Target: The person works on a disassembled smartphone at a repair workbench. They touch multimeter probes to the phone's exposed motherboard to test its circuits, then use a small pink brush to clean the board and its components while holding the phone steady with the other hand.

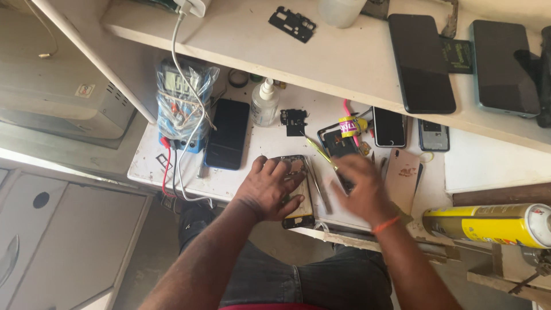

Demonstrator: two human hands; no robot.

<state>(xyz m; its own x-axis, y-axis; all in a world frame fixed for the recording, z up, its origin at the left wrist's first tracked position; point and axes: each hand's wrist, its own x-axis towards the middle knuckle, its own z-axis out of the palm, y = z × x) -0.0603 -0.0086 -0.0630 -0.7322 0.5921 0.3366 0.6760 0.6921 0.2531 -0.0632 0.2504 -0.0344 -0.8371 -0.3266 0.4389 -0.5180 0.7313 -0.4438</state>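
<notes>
In the head view, the left hand (268, 192) lay flat, fingers spread, on an opened phone (298, 192) at the front edge of the desk (252, 178). Its back was already off and the inside showed. The right hand (361, 186) was blurred beside it, near yellow tweezers (320, 151); its grip I could not tell.

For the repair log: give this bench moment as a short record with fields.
left hand: flat on an opened phone
right hand: blurred, above the bench beside tweezers
left of the hands: dark phone, bagged multimeter
behind: clear pump bottle
right edge: yellow spray can
shelf: two dark phones
</notes>
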